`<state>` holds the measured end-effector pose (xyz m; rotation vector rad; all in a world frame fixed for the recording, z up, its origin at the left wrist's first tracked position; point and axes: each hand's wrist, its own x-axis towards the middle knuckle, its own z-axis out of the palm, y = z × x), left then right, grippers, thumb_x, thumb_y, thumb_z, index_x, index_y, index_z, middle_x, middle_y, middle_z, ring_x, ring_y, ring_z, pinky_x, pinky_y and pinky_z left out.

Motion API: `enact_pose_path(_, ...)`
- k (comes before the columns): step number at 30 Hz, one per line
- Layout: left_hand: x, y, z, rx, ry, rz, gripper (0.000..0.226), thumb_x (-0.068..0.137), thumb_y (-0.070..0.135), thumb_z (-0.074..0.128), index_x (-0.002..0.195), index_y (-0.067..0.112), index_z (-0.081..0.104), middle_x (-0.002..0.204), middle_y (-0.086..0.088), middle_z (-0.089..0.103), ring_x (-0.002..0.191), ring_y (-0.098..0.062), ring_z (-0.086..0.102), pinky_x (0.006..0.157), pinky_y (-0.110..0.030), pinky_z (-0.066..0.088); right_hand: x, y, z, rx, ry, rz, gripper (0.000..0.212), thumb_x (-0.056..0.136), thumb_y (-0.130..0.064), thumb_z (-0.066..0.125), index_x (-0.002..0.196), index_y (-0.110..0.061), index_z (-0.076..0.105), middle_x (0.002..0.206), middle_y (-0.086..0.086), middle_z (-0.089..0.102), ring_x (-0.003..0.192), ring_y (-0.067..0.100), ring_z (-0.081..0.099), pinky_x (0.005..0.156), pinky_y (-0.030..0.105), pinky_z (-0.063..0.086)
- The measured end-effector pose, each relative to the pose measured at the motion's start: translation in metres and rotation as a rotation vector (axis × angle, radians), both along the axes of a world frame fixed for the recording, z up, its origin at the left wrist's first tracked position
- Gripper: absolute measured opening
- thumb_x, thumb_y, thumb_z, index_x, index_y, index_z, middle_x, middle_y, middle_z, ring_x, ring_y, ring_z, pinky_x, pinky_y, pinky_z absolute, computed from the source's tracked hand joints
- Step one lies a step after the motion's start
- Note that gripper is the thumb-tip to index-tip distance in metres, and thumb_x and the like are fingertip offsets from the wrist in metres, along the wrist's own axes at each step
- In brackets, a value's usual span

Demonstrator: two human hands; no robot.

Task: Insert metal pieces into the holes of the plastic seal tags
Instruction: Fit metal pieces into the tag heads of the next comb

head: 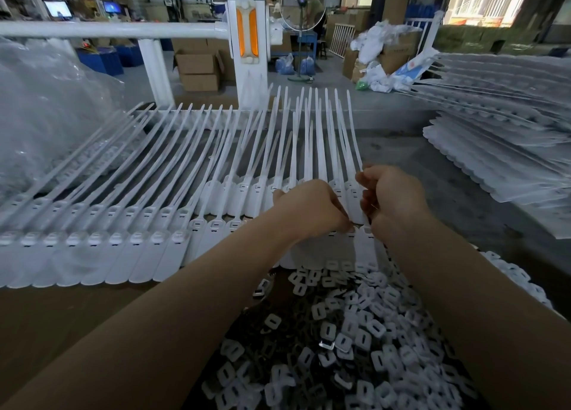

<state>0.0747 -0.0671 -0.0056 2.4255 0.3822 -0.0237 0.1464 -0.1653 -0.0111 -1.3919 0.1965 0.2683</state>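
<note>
Rows of white plastic seal tags lie side by side on the table, their long tails pointing away from me. A heap of small metal pieces sits close to me between my forearms. My left hand hovers over the right end of the front row, its fingers curled and pinching down at a tag head. My right hand is curled beside it and pinches the tail of that end tag. Whether either hand holds a metal piece is hidden.
A tall stack of seal tag sheets fills the right side of the table. A clear plastic bag bulges at the left. A white rail and post stand behind the table, with cardboard boxes on the floor beyond.
</note>
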Motion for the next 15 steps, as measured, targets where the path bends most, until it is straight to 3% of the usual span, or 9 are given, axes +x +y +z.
enact_pose_path(6, -0.001, 0.005, -0.001, -0.063, 0.011, -0.057, 0.006, 0.082, 0.033, 0.075, 0.081, 0.027, 0.076, 0.084, 0.007, 0.071, 0.095, -0.016, 0.062, 0.108, -0.052, 0.037, -0.002, -0.001, 0.002, -0.005, -0.001, -0.006, 0.006, 0.089, -0.015, 0.059, 0.086, -0.015, 0.064, 0.11, 0.006, 0.067, 0.085, 0.014, 0.052, 0.07, 0.027, 0.047)
enact_pose_path(7, -0.001, 0.007, -0.001, -0.074, 0.004, -0.071, 0.006, 0.083, 0.033, 0.075, 0.079, 0.029, 0.074, 0.082, 0.009, 0.07, 0.09, -0.015, 0.062, 0.103, -0.048, 0.043, -0.002, -0.001, 0.002, -0.002, 0.0, -0.006, 0.007, 0.09, -0.014, 0.059, 0.085, -0.015, 0.064, 0.11, 0.006, 0.067, 0.085, 0.014, 0.052, 0.07, 0.027, 0.047)
enact_pose_path(9, -0.001, 0.011, -0.001, -0.115, -0.021, -0.092, 0.011, 0.085, 0.03, 0.074, 0.075, 0.031, 0.071, 0.077, 0.012, 0.068, 0.08, -0.01, 0.062, 0.078, -0.03, 0.052, -0.003, -0.002, 0.003, -0.006, -0.018, 0.0, 0.008, 0.09, -0.013, 0.058, 0.084, -0.015, 0.064, 0.107, 0.005, 0.067, 0.085, 0.013, 0.052, 0.07, 0.027, 0.047)
enact_pose_path(11, -0.002, 0.017, 0.001, -0.141, -0.048, -0.087, 0.013, 0.088, 0.028, 0.07, 0.076, 0.032, 0.069, 0.076, 0.014, 0.066, 0.073, -0.004, 0.061, 0.057, -0.018, 0.045, -0.004, -0.002, 0.005, -0.053, -0.078, 0.035, 0.012, 0.091, -0.011, 0.057, 0.081, -0.016, 0.063, 0.103, 0.004, 0.066, 0.081, 0.012, 0.052, 0.067, 0.026, 0.045)
enact_pose_path(15, -0.005, 0.041, 0.007, -0.15, -0.151, 0.022, 0.014, 0.093, 0.027, 0.065, 0.08, 0.033, 0.065, 0.083, 0.014, 0.063, 0.076, 0.0, 0.057, 0.059, -0.018, 0.039, -0.013, -0.003, 0.01, -0.184, -0.345, 0.251, 0.013, 0.088, -0.013, 0.062, 0.083, -0.023, 0.067, 0.083, -0.005, 0.067, 0.068, 0.003, 0.055, 0.061, 0.021, 0.041)
